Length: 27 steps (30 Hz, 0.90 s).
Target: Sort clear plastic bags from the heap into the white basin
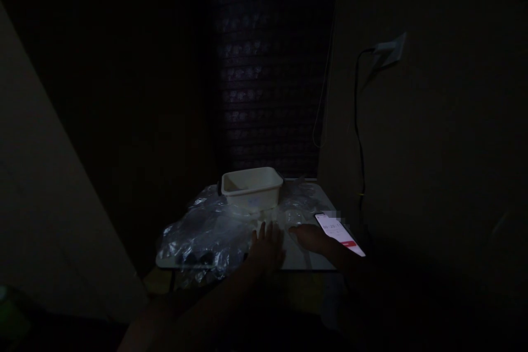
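Note:
The room is very dark. My left hand reaches over the small table with its fingers spread, beside crumpled clear plastic; nothing shows in its grip. To its right, my right hand is over the table near a small piece of clear plastic. Its fingers look drawn together, but whether they hold anything is too dark to make out. Behind both hands stands a white rectangular tub, with dark parts at its two ends.
A lit phone lies at the table's right side, close to my right forearm. A black cable hangs from a wall socket on the right. Dark blinds with a looped cord are behind the table.

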{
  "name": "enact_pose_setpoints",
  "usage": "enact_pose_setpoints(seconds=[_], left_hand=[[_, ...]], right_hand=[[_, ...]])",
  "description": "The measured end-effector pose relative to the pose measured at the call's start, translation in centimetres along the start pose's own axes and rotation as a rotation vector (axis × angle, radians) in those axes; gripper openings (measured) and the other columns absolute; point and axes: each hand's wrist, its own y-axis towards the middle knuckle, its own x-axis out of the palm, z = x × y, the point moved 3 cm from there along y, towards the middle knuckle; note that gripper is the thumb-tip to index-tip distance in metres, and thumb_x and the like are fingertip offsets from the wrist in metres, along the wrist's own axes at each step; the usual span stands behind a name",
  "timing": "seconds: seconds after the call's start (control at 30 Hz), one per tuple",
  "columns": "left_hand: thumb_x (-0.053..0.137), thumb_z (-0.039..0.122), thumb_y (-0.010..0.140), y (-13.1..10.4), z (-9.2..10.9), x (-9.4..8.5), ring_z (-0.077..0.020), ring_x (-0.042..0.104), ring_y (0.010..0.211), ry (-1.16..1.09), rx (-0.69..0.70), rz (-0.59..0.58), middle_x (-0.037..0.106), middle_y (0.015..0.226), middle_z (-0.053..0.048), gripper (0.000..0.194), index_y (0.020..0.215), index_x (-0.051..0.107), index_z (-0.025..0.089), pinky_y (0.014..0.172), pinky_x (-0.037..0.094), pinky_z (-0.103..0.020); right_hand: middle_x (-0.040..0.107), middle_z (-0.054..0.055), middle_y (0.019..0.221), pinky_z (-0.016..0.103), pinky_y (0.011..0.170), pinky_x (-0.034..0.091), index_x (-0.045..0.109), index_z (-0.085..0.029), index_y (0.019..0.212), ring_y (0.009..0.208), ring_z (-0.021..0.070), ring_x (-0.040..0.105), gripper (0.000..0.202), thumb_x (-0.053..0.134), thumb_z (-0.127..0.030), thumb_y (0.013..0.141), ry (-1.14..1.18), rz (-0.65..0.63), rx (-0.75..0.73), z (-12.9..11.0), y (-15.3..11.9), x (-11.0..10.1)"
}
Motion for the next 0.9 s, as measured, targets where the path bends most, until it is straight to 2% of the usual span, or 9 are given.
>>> enact_pose_setpoints(seconds=[0.13, 0.3, 0.43, 0.63, 0.77, 0.9], left_hand=[[0.014, 0.05, 0.072, -0.3, 0.1, -0.1, -0.0346, 0.006, 0.109, -0.016, 0.029, -0.027, 0.014, 0.126, -0.004, 0.05, 0.116, 0.022, 0.027, 0.077, 0.017, -0.053], [0.007, 0.05, 0.073, -0.7, 0.5, -0.1, -0.0328, 0.002, 0.11, -0.059, 0.175, -0.081, 0.012, 0.126, 0.0, 0.049, 0.116, 0.02, 0.031, 0.078, 0.015, -0.053], [0.005, 0.051, 0.073, -1.2, 0.4, -0.4, -0.0312, 0.004, 0.111, -0.069, 0.18, -0.11, 0.013, 0.126, -0.003, 0.05, 0.117, 0.015, 0.032, 0.079, 0.014, -0.052], [0.004, 0.05, 0.073, -2.0, -0.4, -1.5, -0.0268, 0.017, 0.109, -0.086, 0.19, -0.168, 0.018, 0.124, -0.008, 0.051, 0.119, 0.003, 0.028, 0.081, 0.015, -0.049], [0.005, 0.05, 0.073, -2.6, -1.1, -1.6, -0.0233, 0.015, 0.111, -0.095, 0.228, -0.166, 0.017, 0.125, -0.008, 0.052, 0.119, 0.001, 0.026, 0.084, 0.013, -0.047], [0.006, 0.047, 0.075, -2.9, -1.6, -1.5, -0.0211, 0.013, 0.112, -0.091, 0.242, -0.139, 0.016, 0.125, -0.007, 0.051, 0.12, 0.005, 0.024, 0.085, 0.013, -0.043]], right_hand=[[0.055, 0.008, 0.089, 0.026, 0.055, 0.036, 0.043, -0.024, 0.101, 0.076, 0.0191, 0.052, 0.037, 0.032, -0.014, 0.067, -0.014, 0.003, 0.001, -0.1, -0.1, 0.0], [0.055, 0.007, 0.088, 0.025, 0.054, 0.036, 0.043, -0.024, 0.1, 0.075, 0.0185, 0.052, 0.036, 0.034, -0.015, 0.067, -0.02, -0.009, 0.009, -0.2, -0.1, -0.1], [0.056, 0.007, 0.087, 0.024, 0.053, 0.035, 0.041, -0.024, 0.103, 0.074, 0.0183, 0.052, 0.038, 0.035, -0.015, 0.066, -0.041, -0.007, 0.01, -0.1, 0.1, 0.0], [0.056, 0.007, 0.085, 0.025, 0.055, 0.035, 0.043, -0.023, 0.101, 0.075, 0.0174, 0.052, 0.036, 0.032, -0.015, 0.068, -0.046, 0.012, 0.041, 0.1, 0.3, -0.4], [0.054, 0.007, 0.088, 0.026, 0.063, 0.035, 0.047, -0.02, 0.095, 0.079, 0.0164, 0.049, 0.032, 0.031, -0.014, 0.069, -0.056, 0.078, 0.041, -0.5, 0.6, -1.1], [0.052, 0.009, 0.09, 0.029, 0.073, 0.03, 0.052, -0.015, 0.086, 0.086, 0.0179, 0.045, 0.026, 0.033, -0.012, 0.068, -0.097, 0.136, 0.012, -1.9, 1.2, -1.4]])
